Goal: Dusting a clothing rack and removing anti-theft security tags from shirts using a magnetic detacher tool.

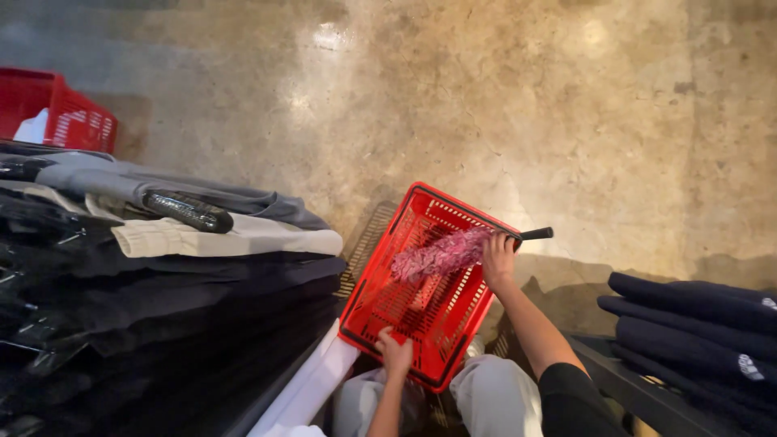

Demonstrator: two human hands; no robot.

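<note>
Below, my left hand (394, 353) gripping the near rim of the red basket (405, 303), my right hand (497, 257) clenched around a pink duster (439, 255), its head lying inside the basket, over the concrete floor (502, 105).

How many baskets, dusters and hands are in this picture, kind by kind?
Red baskets: 2, one held over the lap and one at the far left
Pink dusters: 1, lying in the held basket
Hands: 2, left hand on the basket's near rim, right hand on the duster's handle
Total: 5
</note>
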